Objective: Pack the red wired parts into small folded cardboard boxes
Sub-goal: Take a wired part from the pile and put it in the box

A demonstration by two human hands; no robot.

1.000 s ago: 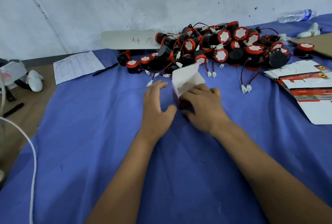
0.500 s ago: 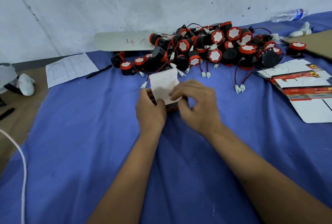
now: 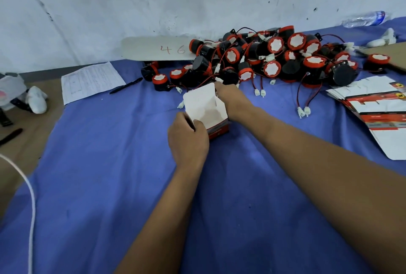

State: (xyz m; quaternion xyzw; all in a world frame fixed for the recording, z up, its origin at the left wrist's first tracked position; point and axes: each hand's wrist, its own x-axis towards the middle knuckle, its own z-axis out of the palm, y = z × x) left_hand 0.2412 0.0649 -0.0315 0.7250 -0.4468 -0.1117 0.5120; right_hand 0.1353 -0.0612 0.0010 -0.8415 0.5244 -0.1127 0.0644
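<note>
From the head view, I hold the small cardboard box (image 3: pixel 205 112) with my left hand (image 3: pixel 187 139), fingers and thumb curled round its near left corner, so it stands upright on the blue cloth (image 3: pixel 109 164) with its mouth open and the lid flap raised at the back. The inside looks white and empty as far as I can see. My right hand (image 3: pixel 230 98) reaches past the box's far right side toward the near edge of the pile of red wired parts (image 3: pixel 274 60) along the wall. Its fingers are hidden behind the flap and my own knuckles, so I cannot tell whether they already hold a part or are only touching one.

To do this step well, I judge I should take a single part from the pile's loose front edge, not from the tangle behind, since the thin red and black leads cross one another and could drag neighbours along. I should keep my left grip low on the box so the mouth stays square, and gather the lead and its white plug in with the part. The flat unfolded cartons (image 3: pixel 373 106) lie well apart on my right.
</note>
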